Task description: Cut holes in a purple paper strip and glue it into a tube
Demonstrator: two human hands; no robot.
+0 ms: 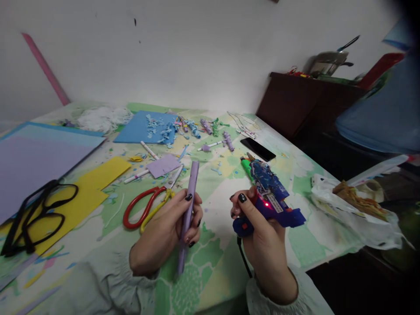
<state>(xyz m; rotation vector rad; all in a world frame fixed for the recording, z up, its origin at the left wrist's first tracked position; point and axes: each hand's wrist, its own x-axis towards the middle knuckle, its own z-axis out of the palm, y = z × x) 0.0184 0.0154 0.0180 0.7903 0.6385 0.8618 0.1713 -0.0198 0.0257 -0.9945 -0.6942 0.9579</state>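
The purple stick [187, 221] is in your left hand [166, 227], its middle pinched under the thumb, with the fingers wrapped round behind it. Seen from the fingertips of your right hand [262, 239], it lies at about 9 o'clock, with a stretch of patterned tablecloth [215, 205] showing between the two hands. Your left hand is plainly the nearer, since it is the one gripping; your right is clenched round the handle of the blue glue gun [274, 203], whose small red light is lit, and is apart from the stick.

The stick's long axis runs almost away from you: the far end points to just past 12 o'clock, the near end to just past 6, below your fingers. Whether that near end touches the cloth, you cannot tell from this view. The glue gun's nozzle end points to about 11 o'clock, so it aims past the stick rather than across it. The scissors [146, 202] lie at about 10 o'clock from your left hand, partly hidden behind it, and the phone [258, 149] is at 12 from the gun.
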